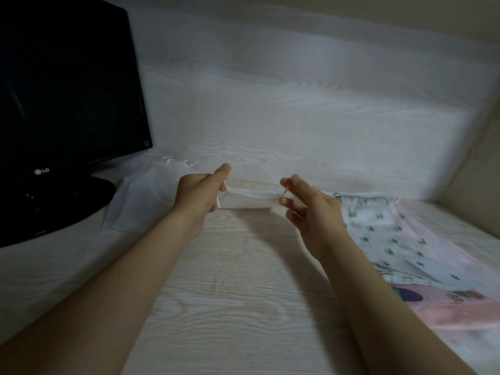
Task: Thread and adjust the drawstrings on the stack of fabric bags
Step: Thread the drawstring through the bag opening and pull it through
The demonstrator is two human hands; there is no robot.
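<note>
Left hand grips drawstring of taut white bag; right hand apparently pinches it.

Left forearm and right forearm: bare, extended forward, converging slightly.

Left hand: fingers curled, thumb straight and pointing forward; grips the left end of the white bag.

Right hand: thumb and forefinger pinch the bag's right end; remaining fingers loosely bent and spread.

A white fabric bag is stretched taut sideways; limp white bags lie left, a cactus-print stack right.
</note>
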